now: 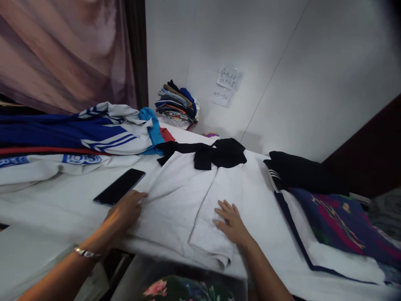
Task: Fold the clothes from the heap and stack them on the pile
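Note:
A white shirt (178,196) with black collar pieces and a black bow (219,156) lies spread on the white table, one front panel folded over at the middle. My right hand (232,221) rests palm down on its right part, fingers spread. At the shirt's left edge is my left hand (127,209), its fingers curled on the cloth and one finger reaching over it; the thumb is mostly hidden. A bracelet (86,253) circles my left wrist. Just beyond this hand lies a black phone (120,187).
Blue and white garments (115,133) lie piled at the left. Folded clothes (338,221) are stacked at the right, with black cloth (303,171) on them. A tall clothes stack (177,104) stands at the back by the wall, near paper notes (227,79).

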Demonstrator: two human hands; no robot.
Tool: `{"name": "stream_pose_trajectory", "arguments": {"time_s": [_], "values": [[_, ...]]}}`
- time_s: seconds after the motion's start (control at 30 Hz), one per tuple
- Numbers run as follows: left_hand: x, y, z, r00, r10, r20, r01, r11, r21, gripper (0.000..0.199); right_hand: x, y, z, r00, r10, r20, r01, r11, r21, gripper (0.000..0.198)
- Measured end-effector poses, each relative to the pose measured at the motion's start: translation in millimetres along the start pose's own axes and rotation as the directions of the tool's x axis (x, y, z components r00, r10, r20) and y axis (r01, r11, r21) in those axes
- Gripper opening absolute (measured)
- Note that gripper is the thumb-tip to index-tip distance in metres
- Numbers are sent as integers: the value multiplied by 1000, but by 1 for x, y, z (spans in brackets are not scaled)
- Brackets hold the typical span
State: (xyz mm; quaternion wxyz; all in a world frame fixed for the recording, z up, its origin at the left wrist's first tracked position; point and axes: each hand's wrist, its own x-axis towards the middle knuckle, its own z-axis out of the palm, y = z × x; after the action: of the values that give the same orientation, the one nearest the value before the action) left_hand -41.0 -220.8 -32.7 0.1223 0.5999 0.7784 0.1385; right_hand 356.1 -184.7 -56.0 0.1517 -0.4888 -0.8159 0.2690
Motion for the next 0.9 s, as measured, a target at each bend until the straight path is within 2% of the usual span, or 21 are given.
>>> {"name": "stream_pose_trajectory", "arguments": {"time_s": [0.07, 0.17, 0.27, 0.37, 0.43, 0.53, 0.67, 0.8, 0.9], "values": [[0, -2, 1, 1000, 13, 17, -14, 999, 42, 45, -1, -3, 0, 1000, 13, 12, -13, 1000, -10, 49], [2, 0, -2, 997, 65, -44, -56, 983, 177, 36, 1, -7, -4, 999, 43, 34, -43, 999, 2, 48], [10, 14, -8, 986, 150, -76, -128, 963, 239, 38, 11, -14, -12, 998, 60, -5, -60, 998, -21, 49], [23, 44, -11, 973, 232, -14, -230, 969, 95, 44, 28, -19, -19, 991, 51, -122, -66, 990, -127, 53], [32, 71, -9, 956, 293, 29, -293, 956, 8, 43, 41, -17, -19, 982, 81, -173, -119, 969, -218, 56], [49, 110, -1, 910, 410, 65, -409, 912, -40, 39, 53, -8, -15, 973, 168, -157, -210, 926, -313, 59], [82, 154, 14, 858, 512, 40, -512, 859, -16, 35, 56, 2, -7, 974, 173, -143, -213, 913, -348, 60], [120, 190, 35, 847, 531, -7, -530, 847, 45, 37, 54, 6, -4, 972, 170, -160, -215, 918, -333, 60], [147, 206, 53, 878, 477, -44, -472, 877, 86, 41, 55, 8, -4, 970, 158, -182, -211, 924, -318, 59]]}}
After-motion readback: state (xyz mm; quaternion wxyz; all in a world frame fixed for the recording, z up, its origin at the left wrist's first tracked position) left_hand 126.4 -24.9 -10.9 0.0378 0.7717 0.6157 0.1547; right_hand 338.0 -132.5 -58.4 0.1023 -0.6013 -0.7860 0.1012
